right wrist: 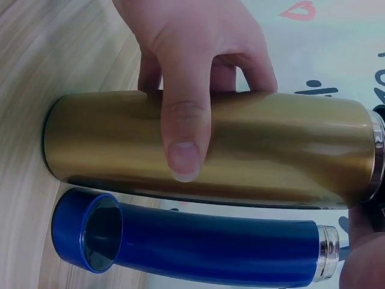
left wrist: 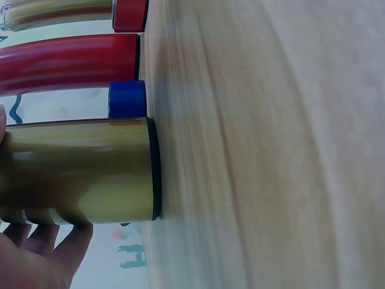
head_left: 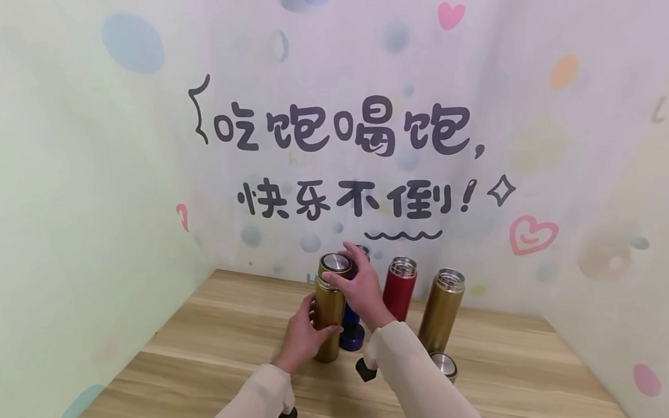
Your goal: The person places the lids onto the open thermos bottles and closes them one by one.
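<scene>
My left hand [head_left: 301, 336] grips the body of a gold thermos [head_left: 328, 310] standing upright on the table, thumb across one side and fingers round the other. At its top, my right hand [head_left: 362, 285] holds a gold lid [head_left: 335, 264] with a silver disc on it, thumb and fingers on opposite sides. A silver neck band [right wrist: 378, 144] shows just under the lid. Right behind the gold thermos stands an uncapped blue thermos [right wrist: 222, 244], mostly hidden in the head view. Its blue cap [right wrist: 87, 232] sits beside it, hollow side up.
An uncapped red thermos [head_left: 400, 288] and a second uncapped gold thermos [head_left: 443, 308] stand to the right. A silver-topped lid [head_left: 444, 364] is partly behind my right sleeve. In the left wrist view a red lid [left wrist: 129, 15] shows. Printed curtains surround the wooden table [head_left: 185, 351].
</scene>
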The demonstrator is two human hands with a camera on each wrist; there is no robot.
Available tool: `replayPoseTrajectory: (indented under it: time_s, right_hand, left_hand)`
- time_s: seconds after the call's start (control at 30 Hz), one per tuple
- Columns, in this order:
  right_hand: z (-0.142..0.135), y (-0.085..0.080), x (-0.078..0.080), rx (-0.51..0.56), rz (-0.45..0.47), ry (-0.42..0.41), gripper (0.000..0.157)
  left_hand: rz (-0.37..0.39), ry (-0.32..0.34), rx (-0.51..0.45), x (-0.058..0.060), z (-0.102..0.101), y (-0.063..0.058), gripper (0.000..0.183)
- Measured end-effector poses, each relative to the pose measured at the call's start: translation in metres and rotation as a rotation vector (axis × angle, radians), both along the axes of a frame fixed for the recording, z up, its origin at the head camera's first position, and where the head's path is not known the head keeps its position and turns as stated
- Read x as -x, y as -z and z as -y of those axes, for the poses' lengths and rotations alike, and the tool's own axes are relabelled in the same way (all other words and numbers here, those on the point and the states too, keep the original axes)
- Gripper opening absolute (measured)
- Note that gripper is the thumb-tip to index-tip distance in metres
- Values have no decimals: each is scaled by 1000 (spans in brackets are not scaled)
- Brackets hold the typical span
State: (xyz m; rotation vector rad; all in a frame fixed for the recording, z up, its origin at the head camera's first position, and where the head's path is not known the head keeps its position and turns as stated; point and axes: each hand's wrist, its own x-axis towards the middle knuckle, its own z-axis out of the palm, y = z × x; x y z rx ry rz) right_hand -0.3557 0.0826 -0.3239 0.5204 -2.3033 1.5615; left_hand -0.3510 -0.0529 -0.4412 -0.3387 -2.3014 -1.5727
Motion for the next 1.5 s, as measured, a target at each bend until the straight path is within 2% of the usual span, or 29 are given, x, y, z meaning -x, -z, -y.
replayPoseTrajectory:
  time_s: [0.23,0.43,0.7,0.93,1.13,1.23,1.5]
  right_hand:
    - [3,5,1,-66,13,38,76]
    - [3,8,3,-8,25,39,72]
    - [7,15,3,-24,-25,71,75]
    - [20,22,-1,16,-94,192,73]
    - [29,15,-5,-26,-97,250,73]
    - [26,13,-4,-88,-79,219,76]
    - [0,1,0,-139,95,-55,67]
  left_hand:
    - [5,-7,16,1,0,2,77]
    - [8,-9,2,1,-1,0,78]
    - [-1,-6,9,0,1,1,78]
    - [11,8,-2,1,2,4,81]
    - [17,17,-13,1,2,2,82]
    - [10,10,-18,0,2,3,80]
    - [-15,-9,-9,-1,0,4,80]
